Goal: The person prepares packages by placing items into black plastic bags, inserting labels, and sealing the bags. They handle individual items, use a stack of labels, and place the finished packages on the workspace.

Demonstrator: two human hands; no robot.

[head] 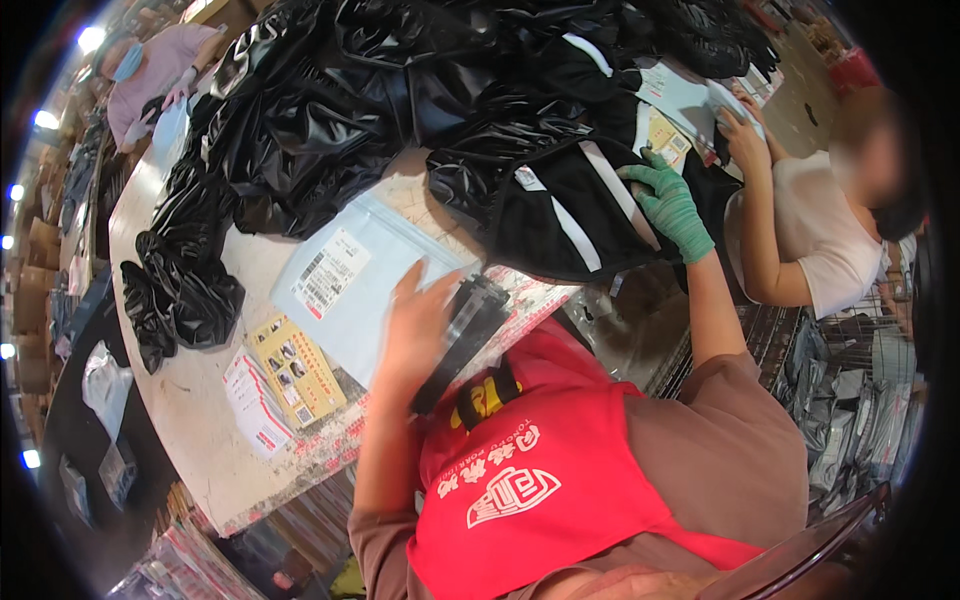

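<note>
My left hand (421, 322), bare and blurred by motion, is over the right edge of a pale blue plastic mailing bag (349, 274) with a printed label. Whether it grips the bag is unclear. Close beside its fingers lies a black object (465, 337) with a clear part, at the table's near edge. In a green knitted glove, my right hand (670, 202) rests with spread fingers on a black garment (559, 210) with white stripes. A yellow printed card (296, 369) and a fan of white cards (255, 405) lie left of the bag.
A large heap of glossy black garments (337, 97) covers the table's far side. At the right, a co-worker (787, 217) handles pale bags beside another yellow card (664, 139). Another person (154, 82) works at the far left. A wire cart (847, 352) with packed bags stands at the right.
</note>
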